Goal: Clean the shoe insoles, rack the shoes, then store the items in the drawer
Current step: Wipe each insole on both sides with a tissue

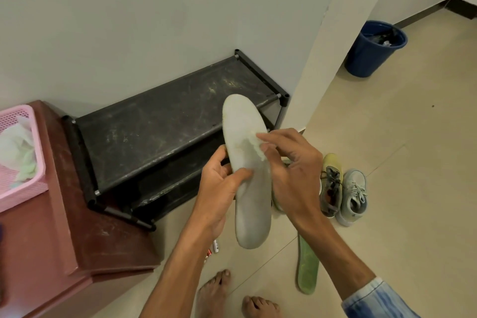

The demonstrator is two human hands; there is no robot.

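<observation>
Insole wipe-down, step in hand.
White insole (pixel 254 214) held above the floor, near the shoe rack (pixel 160 131); left hand (pixel 219 188) grips its middle; right hand (pixel 291 170) pinches a wipe (pixel 254 146) against it; I'd brace firmly, stroke lengthwise; green insole (pixel 307 268) and shoes (pixel 343 188) lie right.
</observation>
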